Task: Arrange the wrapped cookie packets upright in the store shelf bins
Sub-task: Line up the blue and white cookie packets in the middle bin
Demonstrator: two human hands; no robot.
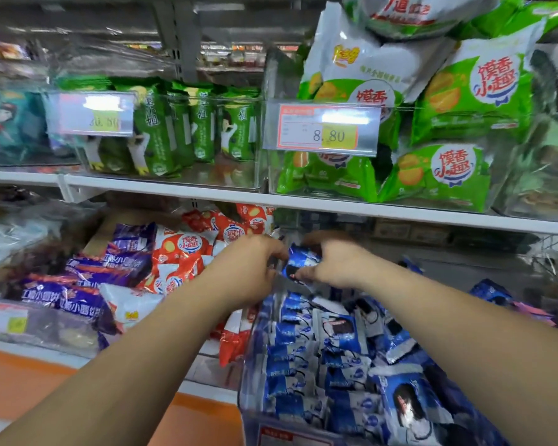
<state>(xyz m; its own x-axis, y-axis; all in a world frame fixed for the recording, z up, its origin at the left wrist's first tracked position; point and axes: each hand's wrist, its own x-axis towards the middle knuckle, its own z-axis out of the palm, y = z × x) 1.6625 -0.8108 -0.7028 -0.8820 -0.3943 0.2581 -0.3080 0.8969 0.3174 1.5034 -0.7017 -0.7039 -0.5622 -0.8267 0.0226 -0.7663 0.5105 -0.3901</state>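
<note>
Two hands, left (252,268) and right (332,262), pinch one blue packet (300,257) over a clear bin (244,400) beneath a white shelf (174,185).

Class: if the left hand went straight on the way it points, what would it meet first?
The left hand would meet the blue packet first; its fingers seem to pinch it, as does the right hand. Depth beyond is unclear.

We count two hands, the left hand (253,268) and the right hand (332,262), gripping one blue packet (300,262). There are four price tags (91,114) (322,128) (7,320) (290,438) and at least four upright green packets (203,123) far left. The blue packets (303,365) in the near bin (244,391) overlap beyond our counting.
</note>
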